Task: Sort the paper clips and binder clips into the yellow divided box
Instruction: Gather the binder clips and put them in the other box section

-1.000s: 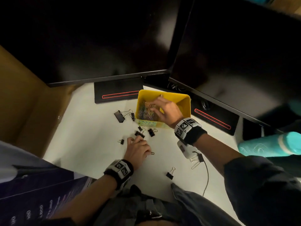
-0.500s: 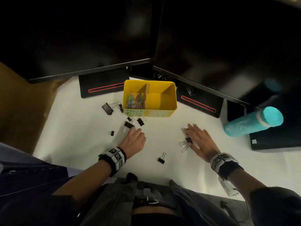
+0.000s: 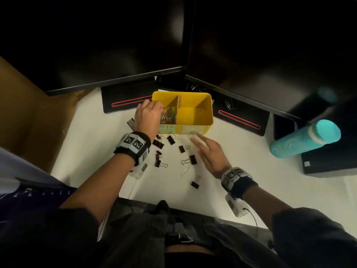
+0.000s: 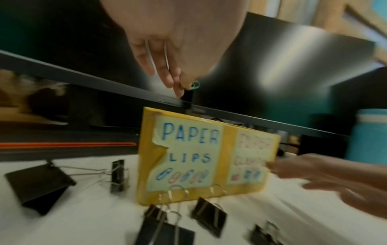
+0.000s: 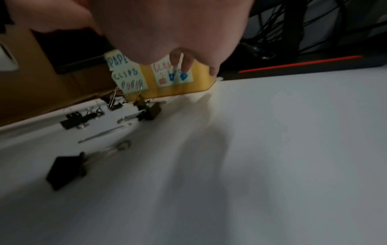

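The yellow divided box (image 3: 205,113) stands at the back of the white desk. Coloured paper clips (image 3: 169,116) fill its left compartment, and its right compartment shows only bare yellow. My left hand (image 3: 147,117) hovers at the left compartment's edge. In the left wrist view its curled fingers (image 4: 167,73) pinch silver paper clips and a green paper clip (image 4: 195,85). My right hand (image 3: 208,153) reaches toward the box front, and a thin silver clip (image 5: 180,61) lies against its fingers. Black binder clips (image 3: 158,144) and a silver paper clip (image 3: 185,170) lie loose before the box.
Two dark monitors (image 3: 116,45) on red-striped stands (image 3: 127,105) close off the back. A teal bottle (image 3: 305,140) lies at the right beside a black box (image 3: 328,163). A brown board (image 3: 25,113) borders the left. The desk's near edge (image 3: 193,207) runs just before my lap.
My left hand rose from the desk to the box's left compartment with paper clips. My right hand left the box, pressed down at the right, then moved left toward the box front.
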A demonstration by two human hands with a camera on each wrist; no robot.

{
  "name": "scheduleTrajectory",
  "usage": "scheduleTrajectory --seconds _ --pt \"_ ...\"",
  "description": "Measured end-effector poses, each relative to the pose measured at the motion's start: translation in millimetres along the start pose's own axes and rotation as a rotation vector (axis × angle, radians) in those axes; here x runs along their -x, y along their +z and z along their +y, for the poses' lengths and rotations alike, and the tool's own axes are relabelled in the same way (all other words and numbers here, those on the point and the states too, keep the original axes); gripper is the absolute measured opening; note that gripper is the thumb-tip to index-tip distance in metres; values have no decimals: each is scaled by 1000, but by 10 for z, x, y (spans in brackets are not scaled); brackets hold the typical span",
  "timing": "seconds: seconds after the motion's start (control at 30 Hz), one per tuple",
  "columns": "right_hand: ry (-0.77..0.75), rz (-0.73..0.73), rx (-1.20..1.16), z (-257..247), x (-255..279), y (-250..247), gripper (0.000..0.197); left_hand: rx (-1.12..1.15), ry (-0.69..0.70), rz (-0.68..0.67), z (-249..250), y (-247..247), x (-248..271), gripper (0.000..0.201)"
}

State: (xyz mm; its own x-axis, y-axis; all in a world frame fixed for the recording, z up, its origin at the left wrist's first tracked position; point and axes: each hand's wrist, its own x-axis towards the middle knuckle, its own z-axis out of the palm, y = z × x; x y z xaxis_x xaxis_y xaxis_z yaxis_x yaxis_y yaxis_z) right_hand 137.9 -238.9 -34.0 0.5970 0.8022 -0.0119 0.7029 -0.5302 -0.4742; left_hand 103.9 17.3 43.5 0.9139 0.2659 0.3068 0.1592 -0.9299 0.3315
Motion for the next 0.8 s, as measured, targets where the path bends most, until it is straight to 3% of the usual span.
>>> scheduleTrajectory --seconds 0.07,0.13,0.23,0.33,0.43,0.53,0.6,0.67,0.8 --pt "-117 2 119 50 92 -75 37 -16 -32 -151 -111 40 -47 15" --pt "-239 -95 201 9 170 -31 32 -62 22 -237 -159 84 11 18" --pt "-254 -197 233 -92 186 146 37 -40 -6 -69 -135 61 262 30" --pt "-114 -113 95 -157 102 230 24 52 -185 53 -280 69 644 29" --pt "-55 -104 72 -230 5 263 12 11 -264 -143 -561 194 951 31" --pt "-257 -107 344 -293 -57 322 18 -35 -226 -431 -675 321 1101 46" --pt "-417 -85 486 -283 -84 314 10 -86 -165 -519 -652 368 1164 52" --pt "-483 -75 514 -281 -132 272 11 -105 -123 -536 -590 373 1224 53" --pt "-351 38 259 -469 -394 22 21 -99 -125 -418 -582 300 1178 58"
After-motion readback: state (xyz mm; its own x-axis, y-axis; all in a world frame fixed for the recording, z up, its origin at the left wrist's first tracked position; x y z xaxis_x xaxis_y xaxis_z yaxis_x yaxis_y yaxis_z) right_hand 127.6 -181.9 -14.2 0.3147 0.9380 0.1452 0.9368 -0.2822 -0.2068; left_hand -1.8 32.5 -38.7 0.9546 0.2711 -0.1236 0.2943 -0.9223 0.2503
